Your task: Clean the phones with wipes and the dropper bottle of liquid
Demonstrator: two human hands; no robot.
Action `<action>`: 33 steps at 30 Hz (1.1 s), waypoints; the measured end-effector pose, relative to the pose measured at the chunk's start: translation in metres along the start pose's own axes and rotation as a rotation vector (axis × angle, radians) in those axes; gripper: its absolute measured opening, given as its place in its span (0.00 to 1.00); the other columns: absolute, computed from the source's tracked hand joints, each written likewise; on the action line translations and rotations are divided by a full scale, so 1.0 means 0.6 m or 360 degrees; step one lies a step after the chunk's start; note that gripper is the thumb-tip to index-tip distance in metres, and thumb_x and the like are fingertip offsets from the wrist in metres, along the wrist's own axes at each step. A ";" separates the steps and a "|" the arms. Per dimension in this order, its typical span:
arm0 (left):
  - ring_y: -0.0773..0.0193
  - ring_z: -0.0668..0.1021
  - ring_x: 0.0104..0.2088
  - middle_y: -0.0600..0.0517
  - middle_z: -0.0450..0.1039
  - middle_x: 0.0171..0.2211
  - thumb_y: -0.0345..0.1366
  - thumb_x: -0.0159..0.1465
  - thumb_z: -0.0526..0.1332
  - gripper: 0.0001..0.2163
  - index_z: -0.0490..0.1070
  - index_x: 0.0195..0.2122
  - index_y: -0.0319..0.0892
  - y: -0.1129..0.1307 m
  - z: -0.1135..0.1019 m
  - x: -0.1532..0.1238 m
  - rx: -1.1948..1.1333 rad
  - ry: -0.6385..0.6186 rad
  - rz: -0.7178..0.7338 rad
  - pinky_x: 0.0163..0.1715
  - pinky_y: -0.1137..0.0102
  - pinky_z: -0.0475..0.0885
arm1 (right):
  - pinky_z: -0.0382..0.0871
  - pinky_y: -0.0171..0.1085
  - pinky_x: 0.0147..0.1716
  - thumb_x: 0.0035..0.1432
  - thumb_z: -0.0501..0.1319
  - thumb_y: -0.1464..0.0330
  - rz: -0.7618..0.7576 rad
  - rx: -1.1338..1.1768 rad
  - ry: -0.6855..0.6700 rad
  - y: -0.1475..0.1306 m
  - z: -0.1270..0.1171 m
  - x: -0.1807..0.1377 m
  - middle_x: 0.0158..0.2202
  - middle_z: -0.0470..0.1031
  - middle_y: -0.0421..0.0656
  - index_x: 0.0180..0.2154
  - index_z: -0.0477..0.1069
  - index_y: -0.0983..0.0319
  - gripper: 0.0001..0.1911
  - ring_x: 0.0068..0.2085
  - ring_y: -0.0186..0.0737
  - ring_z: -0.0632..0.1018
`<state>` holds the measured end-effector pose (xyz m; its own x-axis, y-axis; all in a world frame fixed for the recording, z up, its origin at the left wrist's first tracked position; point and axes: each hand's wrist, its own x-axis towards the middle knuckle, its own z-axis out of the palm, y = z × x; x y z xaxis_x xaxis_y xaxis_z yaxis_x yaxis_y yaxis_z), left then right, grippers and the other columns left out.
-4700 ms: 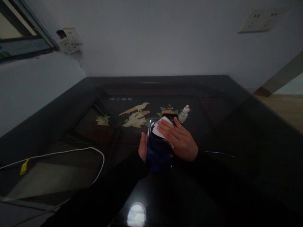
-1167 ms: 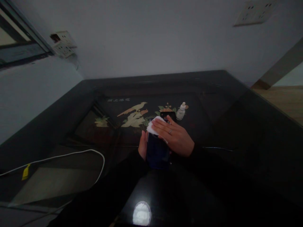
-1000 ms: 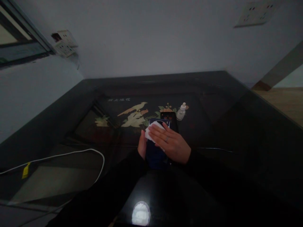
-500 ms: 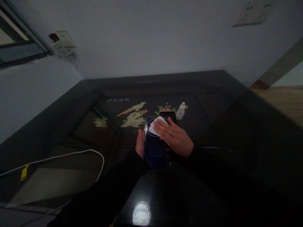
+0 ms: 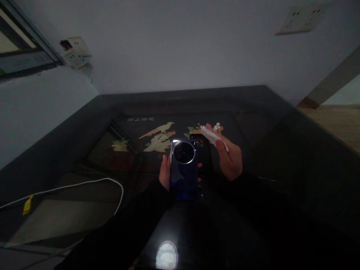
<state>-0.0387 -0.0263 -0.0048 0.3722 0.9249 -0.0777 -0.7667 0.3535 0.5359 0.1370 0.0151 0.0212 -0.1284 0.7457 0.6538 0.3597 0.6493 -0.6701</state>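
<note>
My left hand [image 5: 164,174] grips a dark blue phone [image 5: 183,176] from behind, back side up, with its round camera ring [image 5: 183,152] facing me. My right hand [image 5: 229,157] is off to the right of the phone, fingers pinched on a folded white wipe [image 5: 211,135]. A second dark phone [image 5: 203,150] lies flat on the table just behind the held one. A small clear dropper bottle [image 5: 216,126] stands right behind my right fingertips, partly hidden by them.
The glossy black table [image 5: 281,165] has an inlaid bird and flower picture [image 5: 159,137]. A white cable [image 5: 84,183] with a yellow tag [image 5: 27,205] loops at the left. Wall sockets [image 5: 74,50] sit at the back left corner, another [image 5: 299,18] at the upper right.
My right hand has lifted the white wipe off the phone's camera ring and moved right and back. The ring is now uncovered. My left hand keeps the phone in place.
</note>
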 end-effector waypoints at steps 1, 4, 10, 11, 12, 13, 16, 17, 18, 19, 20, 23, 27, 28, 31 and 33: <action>0.41 0.74 0.44 0.42 0.67 0.50 0.54 0.59 0.48 0.29 0.48 0.60 0.52 0.000 -0.002 0.000 -0.0007 -0.0010 0.0003 0.31 0.50 0.72 | 0.50 0.47 0.60 0.65 0.43 0.66 -0.0006 0.0013 -0.0018 -0.003 0.001 0.000 0.56 0.64 0.38 0.55 0.61 0.56 0.19 0.58 0.38 0.62; 0.43 0.73 0.46 0.43 0.67 0.51 0.54 0.59 0.49 0.29 0.48 0.60 0.52 0.000 -0.004 0.000 -0.0028 0.0009 -0.0009 0.36 0.49 0.71 | 0.47 0.48 0.61 0.65 0.43 0.68 -0.0095 0.0047 -0.0140 -0.013 0.005 -0.004 0.56 0.64 0.38 0.55 0.60 0.57 0.19 0.58 0.37 0.62; 0.50 0.70 0.51 0.45 0.67 0.51 0.50 0.63 0.45 0.24 0.56 0.58 0.46 -0.007 0.010 0.007 -0.0100 0.0305 0.0099 0.46 0.55 0.68 | 0.49 0.51 0.60 0.64 0.45 0.73 -0.0515 -0.0190 -0.0430 -0.012 0.016 -0.014 0.58 0.61 0.46 0.58 0.55 0.62 0.21 0.60 0.38 0.59; 0.51 0.70 0.51 0.45 0.67 0.51 0.50 0.63 0.45 0.24 0.59 0.56 0.44 -0.008 0.014 0.010 -0.0119 0.0344 0.0120 0.46 0.56 0.68 | 0.49 0.51 0.60 0.63 0.46 0.74 -0.0632 -0.0279 -0.0478 -0.008 0.018 -0.015 0.57 0.62 0.48 0.58 0.55 0.64 0.21 0.60 0.38 0.59; 0.52 0.70 0.50 0.45 0.67 0.50 0.49 0.63 0.47 0.23 0.60 0.55 0.43 -0.007 0.016 0.012 -0.0133 0.0372 0.0131 0.46 0.57 0.68 | 0.49 0.51 0.60 0.63 0.47 0.74 -0.0749 -0.0368 -0.0523 -0.003 0.020 -0.017 0.57 0.62 0.49 0.57 0.55 0.66 0.21 0.61 0.39 0.58; 0.54 0.71 0.49 0.45 0.67 0.50 0.48 0.63 0.49 0.22 0.62 0.53 0.41 -0.007 0.017 0.013 -0.0140 0.0389 0.0136 0.45 0.58 0.68 | 0.50 0.51 0.59 0.62 0.49 0.74 -0.0856 -0.0448 -0.0561 0.001 0.021 -0.019 0.56 0.63 0.50 0.57 0.56 0.67 0.21 0.61 0.40 0.57; 0.60 0.72 0.45 0.46 0.66 0.48 0.41 0.62 0.55 0.17 0.63 0.49 0.39 -0.002 0.014 0.018 -0.0136 0.0420 0.0130 0.43 0.59 0.69 | 0.51 0.48 0.59 0.61 0.52 0.74 -0.1045 -0.0576 -0.0612 0.008 0.025 -0.027 0.56 0.63 0.51 0.55 0.58 0.70 0.21 0.61 0.40 0.57; 0.61 0.72 0.44 0.46 0.66 0.47 0.41 0.61 0.55 0.17 0.63 0.49 0.39 0.000 0.011 0.019 -0.0134 0.0434 0.0128 0.42 0.59 0.70 | 0.51 0.47 0.59 0.61 0.52 0.73 -0.1065 -0.0588 -0.0626 0.008 0.028 -0.031 0.56 0.63 0.51 0.55 0.59 0.71 0.20 0.61 0.40 0.57; 0.60 0.73 0.43 0.46 0.67 0.47 0.43 0.62 0.54 0.18 0.64 0.50 0.39 0.002 0.007 0.021 -0.0131 0.0450 0.0125 0.41 0.60 0.70 | 0.51 0.47 0.60 0.61 0.52 0.73 -0.1080 -0.0589 -0.0652 0.006 0.030 -0.034 0.56 0.64 0.51 0.54 0.59 0.71 0.20 0.61 0.40 0.57; 0.59 0.73 0.43 0.46 0.69 0.46 0.45 0.62 0.52 0.20 0.64 0.50 0.39 0.004 0.004 0.024 -0.0128 0.0465 0.0126 0.41 0.61 0.70 | 0.51 0.46 0.60 0.61 0.52 0.72 -0.1095 -0.0577 -0.0693 0.004 0.033 -0.037 0.56 0.64 0.50 0.54 0.60 0.70 0.20 0.61 0.40 0.58; 0.58 0.74 0.42 0.45 0.70 0.45 0.47 0.62 0.50 0.22 0.64 0.51 0.38 0.005 0.001 0.026 -0.0126 0.0487 0.0128 0.40 0.62 0.71 | 0.51 0.46 0.60 0.62 0.52 0.72 -0.1112 -0.0550 -0.0746 0.000 0.036 -0.039 0.56 0.64 0.49 0.54 0.60 0.70 0.19 0.60 0.39 0.58; 0.57 0.76 0.41 0.44 0.73 0.41 0.48 0.64 0.44 0.25 0.63 0.53 0.36 0.008 -0.003 0.028 -0.0109 0.0585 0.0129 0.39 0.64 0.71 | 0.50 0.46 0.59 0.63 0.49 0.71 -0.1122 -0.0311 -0.0870 -0.011 0.036 -0.040 0.54 0.67 0.49 0.53 0.62 0.69 0.18 0.59 0.38 0.61; 0.55 0.76 0.43 0.45 0.73 0.43 0.48 0.64 0.43 0.24 0.59 0.56 0.41 0.010 0.003 0.017 -0.0038 0.0560 0.0152 0.43 0.60 0.70 | 0.54 0.49 0.58 0.65 0.43 0.68 -0.0509 0.0154 -0.0518 -0.015 0.020 -0.031 0.53 0.68 0.47 0.53 0.63 0.64 0.19 0.56 0.40 0.66; 0.54 0.76 0.43 0.45 0.73 0.44 0.49 0.63 0.44 0.24 0.58 0.57 0.43 0.011 0.004 0.013 -0.0020 0.0500 0.0137 0.42 0.58 0.70 | 0.58 0.48 0.56 0.65 0.43 0.67 -0.0275 0.0215 -0.0327 -0.012 0.017 -0.030 0.52 0.69 0.45 0.52 0.64 0.63 0.19 0.55 0.40 0.68; 0.50 0.75 0.45 0.44 0.71 0.47 0.52 0.61 0.46 0.26 0.54 0.59 0.48 0.013 0.001 0.007 0.0011 0.0333 0.0068 0.41 0.52 0.70 | 0.67 0.42 0.48 0.65 0.45 0.65 0.0214 0.0301 0.0108 0.006 0.018 -0.031 0.46 0.74 0.42 0.48 0.69 0.60 0.18 0.50 0.42 0.73; 0.49 0.74 0.46 0.43 0.70 0.48 0.53 0.61 0.47 0.27 0.53 0.59 0.49 0.013 -0.005 0.007 0.0014 0.0287 0.0041 0.40 0.50 0.70 | 0.69 0.41 0.46 0.64 0.47 0.62 0.0331 0.0326 0.0154 0.019 0.024 -0.034 0.45 0.75 0.42 0.47 0.71 0.60 0.18 0.47 0.42 0.75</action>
<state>-0.0449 -0.0189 -0.0035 0.2520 0.9440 -0.2129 -0.7700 0.3288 0.5468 0.1305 0.0093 -0.0045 0.0209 0.8546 0.5189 0.1741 0.5080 -0.8436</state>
